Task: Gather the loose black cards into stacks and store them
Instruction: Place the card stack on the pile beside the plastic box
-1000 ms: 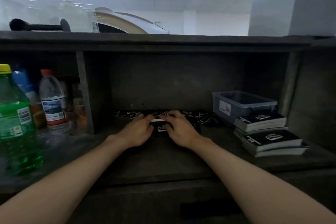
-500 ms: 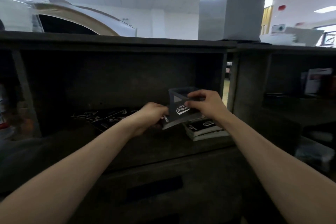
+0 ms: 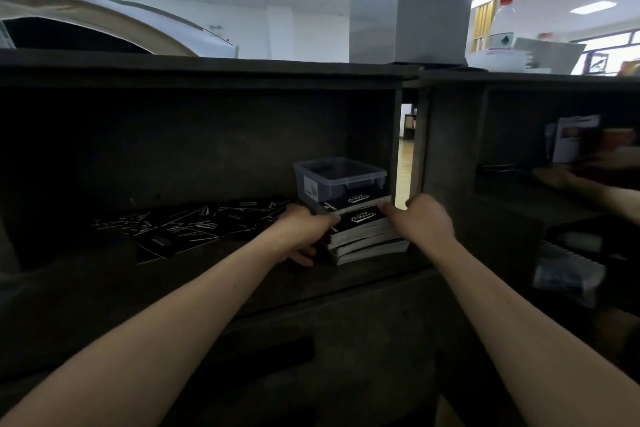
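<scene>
— Fingers (image 3: 327,220) of the left hand (image 3: 304,229): how do they sit?
— Curled round the left end of a bundle of black cards with white lettering (image 3: 358,220). Left of that hand, loose black cards (image 3: 187,225) lie scattered on the dark wooden shelf (image 3: 242,274).
— And where is the bundle?
— It rests atop a tall pile of the same cards (image 3: 367,246), near the right wall of the compartment. Just behind stands another pile (image 3: 356,199), and behind that a clear rectangular plastic box (image 3: 339,180).
— What of the right hand (image 3: 427,218)?
— Its fingers (image 3: 389,209) are pressed together and hooked onto the bundle's right end. Farther right, in the next compartment, another person's hand (image 3: 554,178) shows as a blur. Whether it holds anything cannot be told.
</scene>
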A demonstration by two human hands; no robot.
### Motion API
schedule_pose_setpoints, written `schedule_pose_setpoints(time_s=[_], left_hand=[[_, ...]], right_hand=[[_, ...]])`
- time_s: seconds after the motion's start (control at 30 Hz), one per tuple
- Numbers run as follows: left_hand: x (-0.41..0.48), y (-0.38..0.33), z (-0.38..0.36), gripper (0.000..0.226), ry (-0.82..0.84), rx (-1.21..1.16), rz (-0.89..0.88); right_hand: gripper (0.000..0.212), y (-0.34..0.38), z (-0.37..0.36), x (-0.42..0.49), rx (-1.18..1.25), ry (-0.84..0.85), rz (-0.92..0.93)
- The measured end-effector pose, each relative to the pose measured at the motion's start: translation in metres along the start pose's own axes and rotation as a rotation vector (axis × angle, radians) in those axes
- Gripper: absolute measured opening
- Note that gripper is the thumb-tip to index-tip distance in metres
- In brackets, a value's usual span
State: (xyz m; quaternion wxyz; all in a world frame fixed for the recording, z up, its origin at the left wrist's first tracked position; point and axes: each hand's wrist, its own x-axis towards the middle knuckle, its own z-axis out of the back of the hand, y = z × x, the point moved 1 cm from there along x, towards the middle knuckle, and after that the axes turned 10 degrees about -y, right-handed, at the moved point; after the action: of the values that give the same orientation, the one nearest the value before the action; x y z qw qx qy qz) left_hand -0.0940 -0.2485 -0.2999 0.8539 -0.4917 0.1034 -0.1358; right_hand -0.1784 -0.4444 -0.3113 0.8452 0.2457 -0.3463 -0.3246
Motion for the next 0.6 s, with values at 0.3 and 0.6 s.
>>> schedule_pose_setpoints(time_s=[0.3,0.6], left_hand=[[-0.001,-0.012,-0.015,0.041,-0.137,0.217,-0.191],[0.026,0.048,0.105,0.014,-0.371,0.586,-0.501]], right_hand=[[0.046,0.006,0.002,-0.007,-0.026,0.076,-0.043],[0.029,0.108,-0.045,-0.046,-0.03,-0.092,0.735]])
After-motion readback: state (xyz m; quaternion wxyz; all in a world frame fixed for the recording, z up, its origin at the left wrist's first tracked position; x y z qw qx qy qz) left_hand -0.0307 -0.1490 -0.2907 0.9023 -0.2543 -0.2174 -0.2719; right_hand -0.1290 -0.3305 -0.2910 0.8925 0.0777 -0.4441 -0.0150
